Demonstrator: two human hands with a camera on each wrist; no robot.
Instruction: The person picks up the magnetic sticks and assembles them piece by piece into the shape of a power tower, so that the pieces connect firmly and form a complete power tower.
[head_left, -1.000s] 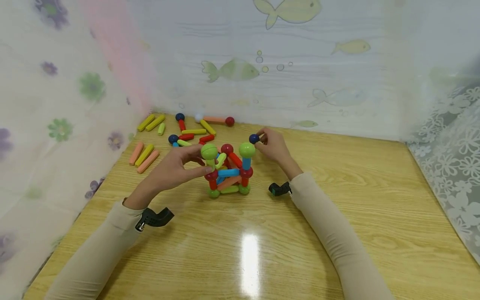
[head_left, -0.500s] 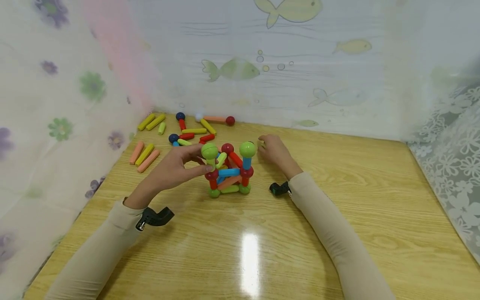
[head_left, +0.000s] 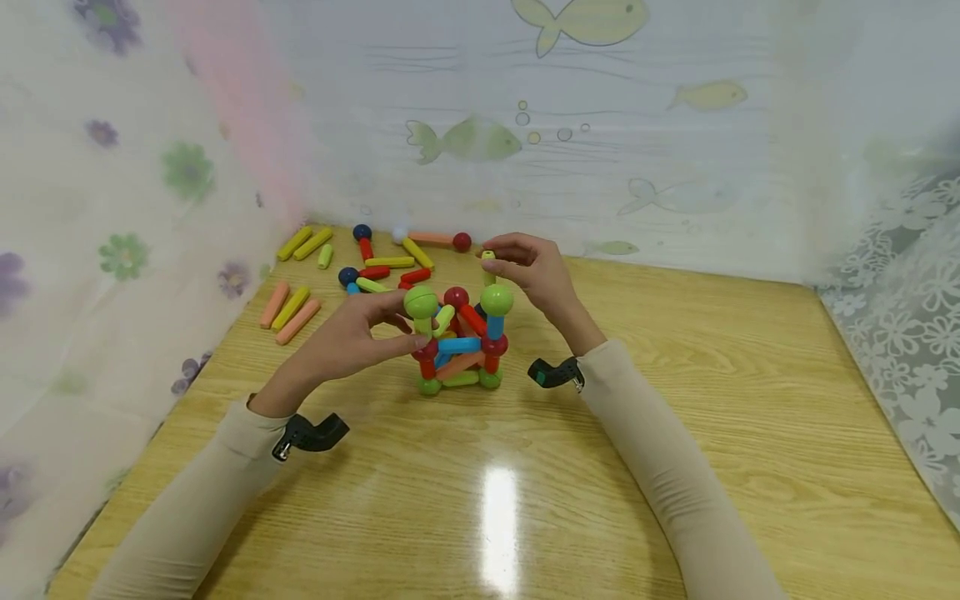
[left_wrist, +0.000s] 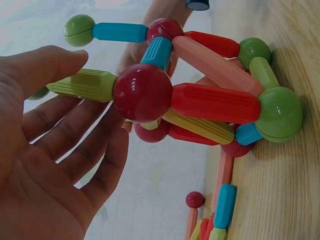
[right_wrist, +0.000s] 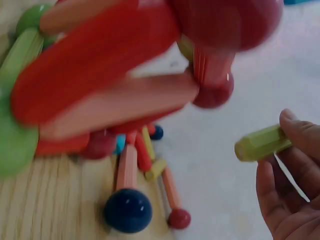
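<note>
A magnetic-rod frame (head_left: 459, 344) of coloured rods and balls stands mid-table. At its left side my left hand (head_left: 348, 337) grips a yellow-green rod (left_wrist: 82, 86) just below the top left green ball (head_left: 421, 302), thumb on one side and fingers on the other. My right hand (head_left: 532, 271) pinches a short yellow-green rod (right_wrist: 262, 143) between thumb and fingers. It is held upright, behind and above the right green ball (head_left: 497, 299). A dark blue ball (right_wrist: 128, 210) lies on the table behind the frame, at the end of a salmon rod; the frame mostly hides it in the head view.
Loose yellow rods (head_left: 312, 242) and salmon rods (head_left: 298, 322) lie at the table's left. Farther back are a dark blue ball with a red rod (head_left: 366, 250), a white ball (head_left: 400, 235) and a red ball (head_left: 462, 242). A fish-print curtain (head_left: 480, 142) borders the back edge.
My right hand has let go of the dark blue ball, which now lies behind the frame. It has risen with a short yellow-green rod. My left hand keeps its place.
</note>
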